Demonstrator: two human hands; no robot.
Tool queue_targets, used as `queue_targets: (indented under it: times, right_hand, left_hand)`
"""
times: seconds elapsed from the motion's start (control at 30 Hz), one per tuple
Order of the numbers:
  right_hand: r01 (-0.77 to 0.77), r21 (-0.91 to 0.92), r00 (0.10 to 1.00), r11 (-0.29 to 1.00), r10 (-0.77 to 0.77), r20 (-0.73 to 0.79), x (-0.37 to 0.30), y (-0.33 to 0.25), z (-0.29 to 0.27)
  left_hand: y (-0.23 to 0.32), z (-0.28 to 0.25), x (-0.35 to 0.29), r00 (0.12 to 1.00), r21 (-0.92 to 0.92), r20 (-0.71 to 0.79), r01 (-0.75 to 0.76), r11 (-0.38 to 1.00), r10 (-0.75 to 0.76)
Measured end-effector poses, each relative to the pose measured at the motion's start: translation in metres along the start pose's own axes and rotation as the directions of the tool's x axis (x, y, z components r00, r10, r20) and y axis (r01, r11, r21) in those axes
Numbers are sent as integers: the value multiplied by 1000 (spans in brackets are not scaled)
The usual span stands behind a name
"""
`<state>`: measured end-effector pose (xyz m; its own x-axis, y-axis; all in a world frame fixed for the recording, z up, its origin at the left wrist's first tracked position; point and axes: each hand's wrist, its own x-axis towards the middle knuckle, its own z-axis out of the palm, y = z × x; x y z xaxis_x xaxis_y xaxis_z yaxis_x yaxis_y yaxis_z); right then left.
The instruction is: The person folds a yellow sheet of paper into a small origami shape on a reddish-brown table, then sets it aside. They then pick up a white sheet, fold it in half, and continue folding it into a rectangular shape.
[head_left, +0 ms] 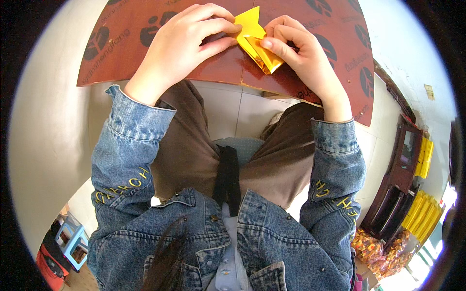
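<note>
Head view, left hand: left hand (182, 41) curled over the left edge of the gold paper (255, 41), fingertips closed down on it.
Head view, right hand: right hand (301, 48) closed on the same gold paper from the right, thumb lying across the folded part.
Paper's place: held between both hands, just above the near edge of the brown board (218, 72); whether resting on it, cannot tell.
Handling: likely very light, thin and limp; probably slick on the shiny face, quick to crease or tear; best pinched at the folded edges, where layers stiffen it.
Paper's look: glossy metallic yellow, partly folded, one flat pointed corner up, a narrower bundle of pleats below.
Board: reddish-brown, smooth, glossy, dark prints, worn pale edge.
Sleeves: blue denim jacket (136, 160), coarse weave, yellow stitching.
Lap: brown trousers (187, 150), soft cloth.
Far right: dark wooden cabinet (398, 179), stacked yellow sheets (422, 208) beside it.
</note>
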<state>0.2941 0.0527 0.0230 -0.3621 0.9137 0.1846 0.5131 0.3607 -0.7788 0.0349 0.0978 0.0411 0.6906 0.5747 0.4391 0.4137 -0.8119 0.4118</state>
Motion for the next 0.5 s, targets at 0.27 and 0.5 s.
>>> queue_targets:
  times: [0.27,0.5]
  right_hand:
    - [8,53,998,999,-4,-63,-5,-12,1]
    - [-7,52,1000,999,8,-6,2,-15,-2]
  left_hand:
    - [10,-7,0,999,12,-7,33,999,-33]
    - [1,0,0,999,-5,-34,-18,1000,17]
